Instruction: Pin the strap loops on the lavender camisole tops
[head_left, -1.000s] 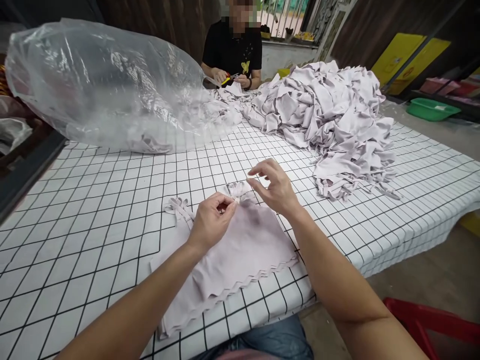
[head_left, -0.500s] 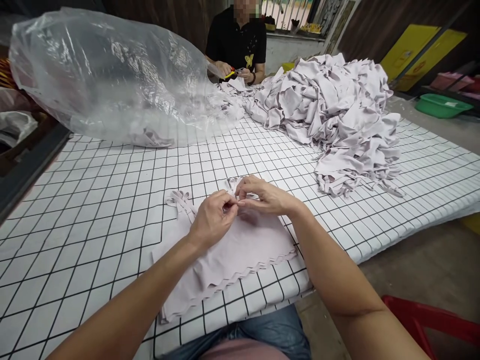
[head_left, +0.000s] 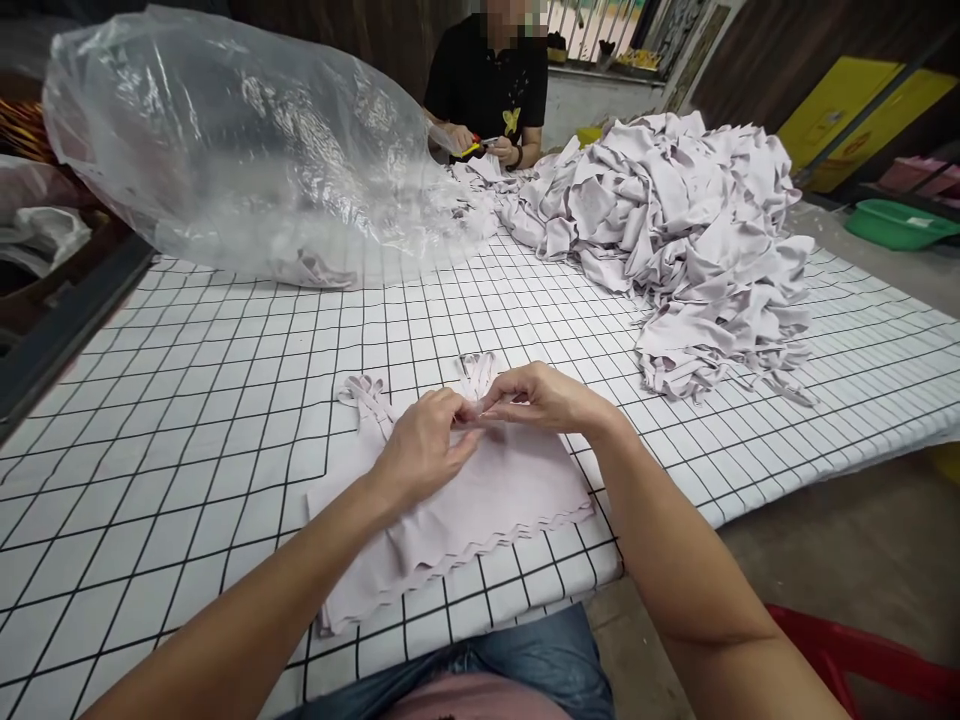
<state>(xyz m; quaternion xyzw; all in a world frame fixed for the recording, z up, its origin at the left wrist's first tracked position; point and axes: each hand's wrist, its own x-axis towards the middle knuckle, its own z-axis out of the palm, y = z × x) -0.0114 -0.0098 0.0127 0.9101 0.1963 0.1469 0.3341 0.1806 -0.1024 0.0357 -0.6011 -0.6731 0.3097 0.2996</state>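
Observation:
A flat stack of pale lilac garments (head_left: 480, 500) with scalloped hems lies at the near edge of the checked table (head_left: 225, 400). Thin straps (head_left: 367, 395) stick out at its far side. My left hand (head_left: 424, 445) rests on the stack, fingers pinched together at the top edge. My right hand (head_left: 544, 398) meets it fingertip to fingertip, also pinched on the fabric's top edge near a second bunch of straps (head_left: 478, 368).
A big heap of the same lilac garments (head_left: 675, 230) fills the far right of the table. A large clear plastic bag (head_left: 240, 150) lies at the far left. A person in a black shirt (head_left: 491, 85) works across the table. A red stool (head_left: 862, 650) stands at the lower right.
My right hand, raised and open a second ago, has come down and pinched at the garment's top edge beside my left hand. The view has shifted slightly.

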